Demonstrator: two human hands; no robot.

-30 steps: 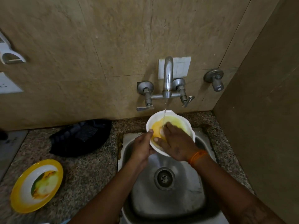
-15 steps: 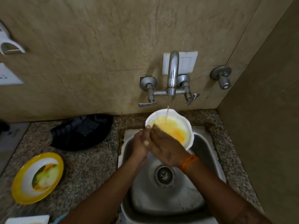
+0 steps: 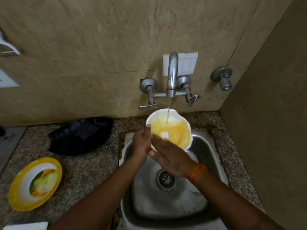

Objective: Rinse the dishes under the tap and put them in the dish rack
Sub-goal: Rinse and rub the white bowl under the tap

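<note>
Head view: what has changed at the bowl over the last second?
The right hand slid from inside the white bowl back to its near rim, fingers now blurred there. The left hand keeps its grip on the left rim, and tap water still runs into the bowl. The yellow plate and black dish rack are unmoved.

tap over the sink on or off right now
On: a thin stream of water falls from the steel tap into the white yellow-stained bowl.

bare counter (image 3: 86, 171) lies between black tray (image 3: 79, 136) and yellow plate (image 3: 35, 183) (tap (image 3: 172, 75) overhangs the sink (image 3: 214, 163)).
</note>
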